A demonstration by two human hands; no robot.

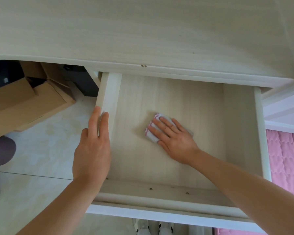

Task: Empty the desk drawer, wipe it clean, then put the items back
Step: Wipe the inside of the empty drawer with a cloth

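1. Drawer [185,99]: pulled out from under the table [143,31], toward the person. The inside is pale wood. Four walls and the floor are in view. Small screw heads show along the near wall.

2. Cloth [151,136]: a small folded pad, grey with a pink stitched edge. It lies flat on the drawer floor, left of centre and about midway between the far and near walls. It is well apart from all four walls.

3. Right grip [175,138]: a bare hand, palm down on the cloth. The fingers are straight and slightly spread, and they point to the far left corner. The grip is wide; it presses the cloth against the floor and curls round nothing. The cloth edge shows past the fingertips and beside the little finger.

4. Left grip [92,150]: a bare hand, laid along the drawer's left wall. The fingers are straight and close together, with the tips on the rim of that wall. The thumb sits on the outer side. This grip is also wide and encloses nothing.

5. Surroundings: a cardboard box [24,106] stands on the floor [49,150] to the left, under the table. Pink quilted bedding [285,158] lies to the right of the drawer.
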